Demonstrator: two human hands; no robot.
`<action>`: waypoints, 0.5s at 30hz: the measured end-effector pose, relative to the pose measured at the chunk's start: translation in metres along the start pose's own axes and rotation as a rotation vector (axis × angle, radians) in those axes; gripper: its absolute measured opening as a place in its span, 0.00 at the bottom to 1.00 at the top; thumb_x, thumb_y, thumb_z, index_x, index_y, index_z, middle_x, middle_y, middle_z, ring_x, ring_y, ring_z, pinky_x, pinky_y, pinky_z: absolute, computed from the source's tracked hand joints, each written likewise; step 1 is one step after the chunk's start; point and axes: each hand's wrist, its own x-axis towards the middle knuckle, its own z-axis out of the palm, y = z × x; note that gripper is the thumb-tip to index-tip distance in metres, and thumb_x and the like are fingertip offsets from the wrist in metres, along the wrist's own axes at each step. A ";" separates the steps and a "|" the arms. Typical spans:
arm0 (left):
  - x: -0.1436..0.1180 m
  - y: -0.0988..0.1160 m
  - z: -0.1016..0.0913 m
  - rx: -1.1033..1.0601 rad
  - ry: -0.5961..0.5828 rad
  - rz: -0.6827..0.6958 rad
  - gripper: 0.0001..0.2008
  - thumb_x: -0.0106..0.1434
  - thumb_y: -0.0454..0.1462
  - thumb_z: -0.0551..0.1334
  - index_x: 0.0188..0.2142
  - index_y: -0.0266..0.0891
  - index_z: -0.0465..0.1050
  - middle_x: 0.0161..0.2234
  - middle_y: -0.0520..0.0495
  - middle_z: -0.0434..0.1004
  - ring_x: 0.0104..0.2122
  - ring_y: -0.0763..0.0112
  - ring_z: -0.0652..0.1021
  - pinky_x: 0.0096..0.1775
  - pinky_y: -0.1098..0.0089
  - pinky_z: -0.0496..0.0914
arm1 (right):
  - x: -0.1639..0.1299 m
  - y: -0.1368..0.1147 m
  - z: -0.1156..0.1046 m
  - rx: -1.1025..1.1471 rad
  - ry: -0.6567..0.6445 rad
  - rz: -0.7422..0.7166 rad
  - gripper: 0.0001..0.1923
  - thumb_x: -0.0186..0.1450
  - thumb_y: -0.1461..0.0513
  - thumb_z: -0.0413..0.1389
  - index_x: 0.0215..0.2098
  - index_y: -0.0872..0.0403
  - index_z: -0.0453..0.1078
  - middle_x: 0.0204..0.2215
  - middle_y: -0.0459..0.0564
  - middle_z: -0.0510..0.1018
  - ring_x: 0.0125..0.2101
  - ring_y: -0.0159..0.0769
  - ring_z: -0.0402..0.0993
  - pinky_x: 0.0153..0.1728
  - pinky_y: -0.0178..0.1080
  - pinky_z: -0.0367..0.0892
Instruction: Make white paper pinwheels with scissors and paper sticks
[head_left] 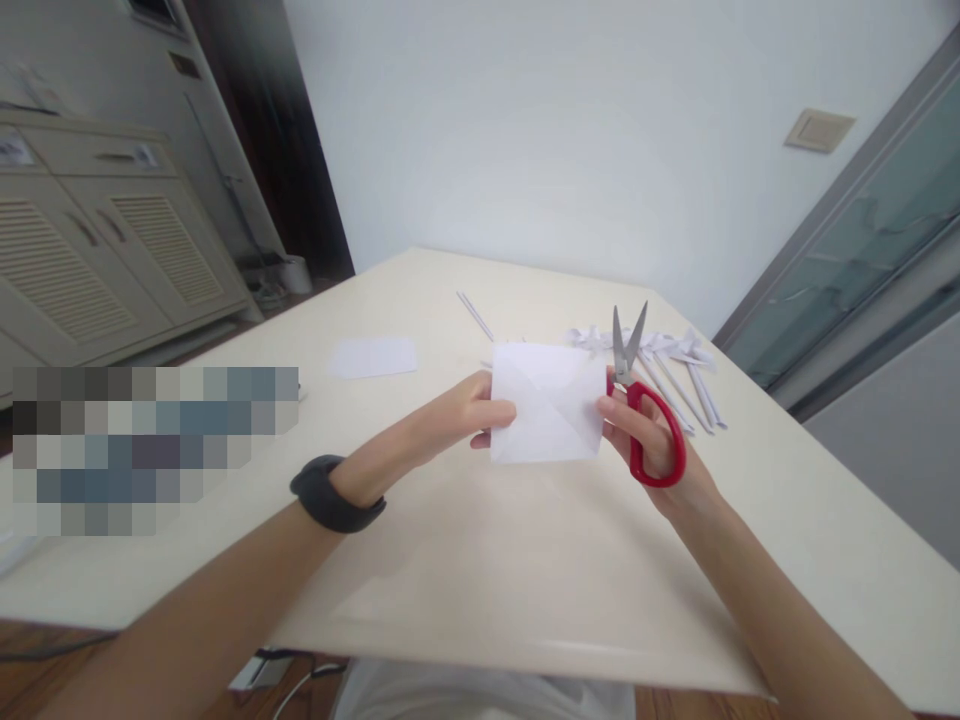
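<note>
A white square of paper (551, 420) with diagonal crease lines is held up above the table. My left hand (486, 408) pinches its left edge, thumb in front. On the other side, my right hand (641, 430) grips the right edge between thumb and fingers. The same hand also carries scissors (660, 440) with red handles looped over its fingers. Their metal blades point up and away, spread apart, beside the paper's upper right corner. A dark band circles my left wrist.
White rolled paper sticks (679, 390) and curled paper pieces (690, 347) lie at the right back of the cream table (480, 560). Thin paper sticks (475, 314) lie behind the square. A white paper stack (375, 357) rests left. A blurred-out patch covers the table's left side.
</note>
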 end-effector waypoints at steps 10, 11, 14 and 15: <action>0.003 0.010 0.002 0.038 0.122 0.061 0.12 0.59 0.36 0.54 0.20 0.37 0.60 0.16 0.56 0.58 0.18 0.78 0.63 0.25 0.74 0.58 | 0.001 0.005 -0.001 0.002 0.081 0.014 0.06 0.59 0.59 0.57 0.33 0.50 0.65 0.29 0.45 0.70 0.26 0.33 0.65 0.24 0.36 0.61; 0.003 0.010 0.004 0.043 0.079 0.053 0.12 0.60 0.38 0.54 0.21 0.38 0.60 0.16 0.56 0.59 0.18 0.78 0.64 0.25 0.74 0.59 | 0.002 0.006 0.000 0.019 0.102 -0.001 0.06 0.59 0.59 0.57 0.32 0.50 0.64 0.29 0.45 0.70 0.27 0.33 0.65 0.24 0.35 0.60; 0.004 0.006 0.011 0.108 -0.059 -0.012 0.14 0.60 0.43 0.56 0.22 0.38 0.63 0.16 0.54 0.64 0.20 0.75 0.67 0.27 0.73 0.62 | 0.003 0.007 0.002 0.044 0.172 -0.033 0.06 0.59 0.59 0.57 0.31 0.50 0.63 0.30 0.45 0.70 0.27 0.33 0.65 0.23 0.34 0.58; 0.005 0.003 0.014 0.135 -0.077 -0.028 0.15 0.60 0.45 0.56 0.22 0.38 0.64 0.16 0.54 0.65 0.20 0.74 0.68 0.27 0.72 0.62 | 0.002 0.008 0.003 0.045 0.181 -0.036 0.06 0.59 0.59 0.57 0.32 0.50 0.63 0.29 0.44 0.70 0.27 0.33 0.65 0.23 0.34 0.58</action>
